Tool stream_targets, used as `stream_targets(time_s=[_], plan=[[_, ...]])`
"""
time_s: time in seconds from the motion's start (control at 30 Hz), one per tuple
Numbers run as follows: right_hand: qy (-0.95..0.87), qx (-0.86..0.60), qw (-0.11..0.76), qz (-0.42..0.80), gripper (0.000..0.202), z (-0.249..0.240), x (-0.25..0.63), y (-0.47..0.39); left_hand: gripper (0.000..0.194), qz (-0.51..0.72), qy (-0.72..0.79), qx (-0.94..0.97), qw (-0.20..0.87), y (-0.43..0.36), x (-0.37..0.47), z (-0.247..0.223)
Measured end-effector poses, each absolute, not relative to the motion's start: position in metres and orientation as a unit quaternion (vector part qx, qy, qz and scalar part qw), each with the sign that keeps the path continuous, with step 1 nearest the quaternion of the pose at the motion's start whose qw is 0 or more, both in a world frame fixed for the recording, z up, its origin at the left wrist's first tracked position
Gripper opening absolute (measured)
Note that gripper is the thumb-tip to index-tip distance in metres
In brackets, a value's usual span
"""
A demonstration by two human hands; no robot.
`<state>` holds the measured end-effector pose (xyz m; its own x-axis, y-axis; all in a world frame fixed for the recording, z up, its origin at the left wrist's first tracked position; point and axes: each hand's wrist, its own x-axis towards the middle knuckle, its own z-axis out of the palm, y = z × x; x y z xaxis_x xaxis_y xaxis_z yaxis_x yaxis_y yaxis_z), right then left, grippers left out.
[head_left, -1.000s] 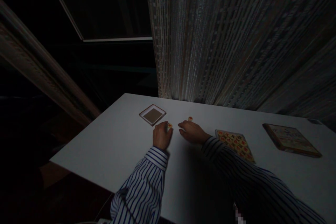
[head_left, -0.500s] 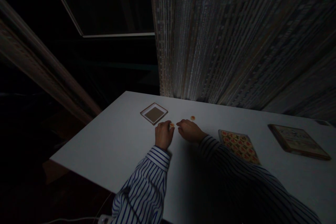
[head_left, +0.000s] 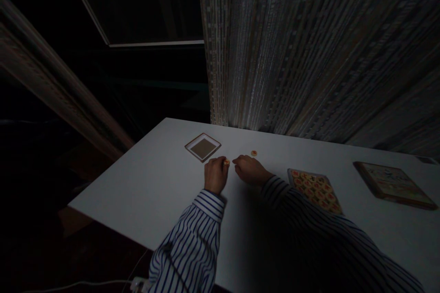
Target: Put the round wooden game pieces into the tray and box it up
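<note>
Between the thumb and fingers of my left hand (head_left: pixel 215 175) is a small round Chinese chess piece (head_left: pixel 227 162), tilted up with a red mark on its face. My right hand (head_left: pixel 250 170) is just to the right of that piece, its index finger and thumb slightly apart and nothing visible between them. Its other fingers are curled out of sight. A second chess piece (head_left: pixel 254 153) lies flat on the table behind my right hand. To the right, a tray of chess pieces (head_left: pixel 314 190) holds rows of them, its near part hidden by my right sleeve.
A shallow open box lid (head_left: pixel 202 147) lies behind my left hand on the white table (head_left: pixel 137 187). A flat box with a picture on top (head_left: pixel 395 184) sits at the far right. A striped curtain (head_left: pixel 275 55) hangs along the table's back edge. The room is dark.
The whole view has shifted slightly. The piece in my left hand has tipped, and its face shows less. Both hands remain close together over the same spot.
</note>
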<state>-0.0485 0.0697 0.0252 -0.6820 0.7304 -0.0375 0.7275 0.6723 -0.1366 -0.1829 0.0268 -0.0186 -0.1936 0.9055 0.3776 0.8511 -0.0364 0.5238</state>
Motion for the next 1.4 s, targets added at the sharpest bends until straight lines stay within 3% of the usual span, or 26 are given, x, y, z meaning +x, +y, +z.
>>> stream_targets(time_s=[0.63,1.4], plan=[[-0.916,-0.394,0.042,0.055,0.032,0.051,-0.028,0.057,0.022,0.482,0.613,0.625,0.003,0.020,-0.179,-0.016],[-0.884,-0.396,0.236,0.076,0.034,0.067,0.043,0.043,0.026,0.505,0.559,0.653,0.077,0.002,-0.144,0.012]])
